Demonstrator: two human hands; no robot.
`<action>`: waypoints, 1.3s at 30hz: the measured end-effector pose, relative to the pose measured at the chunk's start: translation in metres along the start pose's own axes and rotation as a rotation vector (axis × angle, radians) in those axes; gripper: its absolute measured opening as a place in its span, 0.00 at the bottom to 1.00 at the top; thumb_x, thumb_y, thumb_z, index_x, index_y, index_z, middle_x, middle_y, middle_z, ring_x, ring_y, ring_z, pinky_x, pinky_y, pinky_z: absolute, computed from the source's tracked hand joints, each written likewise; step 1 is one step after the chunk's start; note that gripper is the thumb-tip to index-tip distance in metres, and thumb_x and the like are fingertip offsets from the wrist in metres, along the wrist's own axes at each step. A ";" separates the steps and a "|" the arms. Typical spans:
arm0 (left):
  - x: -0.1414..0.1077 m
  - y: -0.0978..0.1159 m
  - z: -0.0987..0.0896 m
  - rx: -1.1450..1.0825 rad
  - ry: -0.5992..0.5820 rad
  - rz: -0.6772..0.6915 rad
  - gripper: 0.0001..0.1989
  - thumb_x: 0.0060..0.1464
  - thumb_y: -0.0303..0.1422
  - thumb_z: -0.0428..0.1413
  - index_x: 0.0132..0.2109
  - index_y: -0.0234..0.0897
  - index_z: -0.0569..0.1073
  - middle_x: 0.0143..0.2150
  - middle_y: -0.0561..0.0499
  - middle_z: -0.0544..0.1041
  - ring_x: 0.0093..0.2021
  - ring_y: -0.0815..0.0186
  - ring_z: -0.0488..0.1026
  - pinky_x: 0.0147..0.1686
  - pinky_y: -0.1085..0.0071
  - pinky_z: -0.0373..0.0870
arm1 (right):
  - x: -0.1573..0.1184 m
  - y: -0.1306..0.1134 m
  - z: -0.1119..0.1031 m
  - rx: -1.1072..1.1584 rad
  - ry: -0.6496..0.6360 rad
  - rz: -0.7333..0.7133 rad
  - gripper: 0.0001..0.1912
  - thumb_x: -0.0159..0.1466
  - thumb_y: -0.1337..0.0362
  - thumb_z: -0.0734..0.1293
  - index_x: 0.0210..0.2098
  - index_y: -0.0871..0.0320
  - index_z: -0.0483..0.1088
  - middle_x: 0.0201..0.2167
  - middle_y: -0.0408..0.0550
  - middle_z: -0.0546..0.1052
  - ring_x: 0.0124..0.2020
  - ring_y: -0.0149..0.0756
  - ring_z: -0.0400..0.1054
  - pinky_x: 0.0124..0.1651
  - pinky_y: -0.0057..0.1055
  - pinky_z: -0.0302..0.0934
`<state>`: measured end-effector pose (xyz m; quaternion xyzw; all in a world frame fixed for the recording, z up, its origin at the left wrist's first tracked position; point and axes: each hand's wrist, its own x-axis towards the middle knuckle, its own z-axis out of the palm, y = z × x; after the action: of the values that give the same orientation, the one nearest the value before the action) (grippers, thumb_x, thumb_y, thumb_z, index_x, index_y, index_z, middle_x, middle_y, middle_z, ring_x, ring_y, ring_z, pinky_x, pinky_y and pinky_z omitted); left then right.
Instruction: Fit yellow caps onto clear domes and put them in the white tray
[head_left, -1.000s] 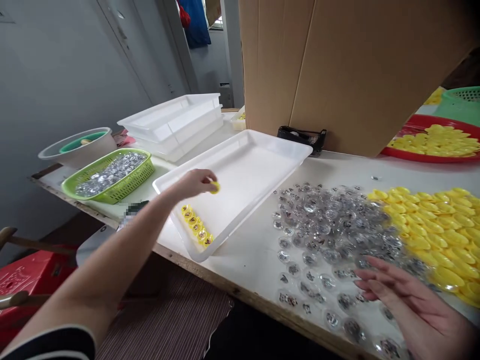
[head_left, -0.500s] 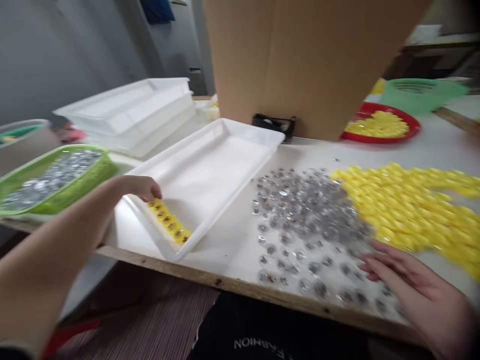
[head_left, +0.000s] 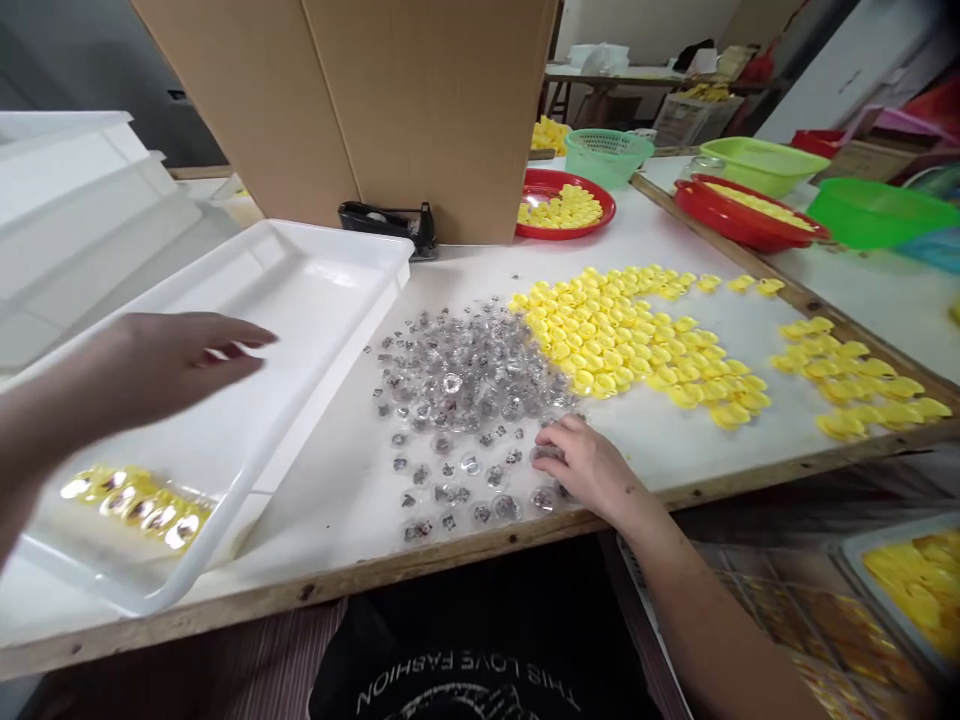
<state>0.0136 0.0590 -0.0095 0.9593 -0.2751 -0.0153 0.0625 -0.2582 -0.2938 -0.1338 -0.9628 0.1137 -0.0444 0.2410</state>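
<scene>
My left hand [head_left: 191,365] hangs over the white plastic tray [head_left: 300,455], thumb and fingers apart with nothing between them. At the tray's near end lies a row of yellow pieces [head_left: 139,508] with shiny clear, dark-patterned middles. On the table, my right hand [head_left: 589,465] has its thumb and fingers around a small clear round plastic piece [head_left: 546,453]. This is at the near right edge of a heap of similar clear pieces [head_left: 465,375] with dark patterns. Several of them lie spread singly in front of the heap. Many yellow cup-like pieces [head_left: 600,335] sit just beyond the right hand.
A cardboard sheet [head_left: 420,110] stands behind the tray, with a black tape dispenser [head_left: 390,225] at its foot. White trays [head_left: 67,220] are stacked at left. A red dish [head_left: 604,215] holds yellow pieces. A wooden strip [head_left: 847,325] edges the table at right.
The view has swung right. My left hand has left the row of yellow pieces and risen over the tray, its fingers opening. My right hand has closed on a clear piece.
</scene>
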 end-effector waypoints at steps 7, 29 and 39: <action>0.013 0.229 0.055 -0.369 -0.144 0.570 0.13 0.53 0.35 0.53 0.42 0.38 0.77 0.39 0.50 0.78 0.34 0.66 0.73 0.38 0.70 0.66 | -0.005 -0.007 0.005 0.264 0.056 -0.046 0.05 0.58 0.67 0.70 0.27 0.57 0.69 0.29 0.40 0.70 0.30 0.30 0.66 0.36 0.27 0.59; 0.053 0.379 0.109 -0.169 -0.095 0.763 0.14 0.50 0.32 0.56 0.45 0.36 0.72 0.40 0.47 0.75 0.38 0.62 0.71 0.35 0.69 0.67 | -0.012 -0.006 0.012 0.594 0.232 -0.150 0.05 0.52 0.73 0.64 0.27 0.58 0.65 0.27 0.45 0.72 0.27 0.33 0.68 0.32 0.29 0.62; -0.011 0.239 0.098 -0.975 -0.403 0.400 0.18 0.48 0.30 0.59 0.48 0.36 0.71 0.28 0.55 0.70 0.26 0.73 0.64 0.25 0.76 0.60 | -0.006 -0.013 0.012 1.143 0.416 0.151 0.07 0.60 0.61 0.68 0.32 0.57 0.65 0.22 0.41 0.75 0.23 0.33 0.73 0.27 0.29 0.70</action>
<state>-0.1276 -0.1473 -0.0763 0.7266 -0.4191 -0.3114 0.4465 -0.2600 -0.2760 -0.1381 -0.6415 0.1846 -0.2684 0.6945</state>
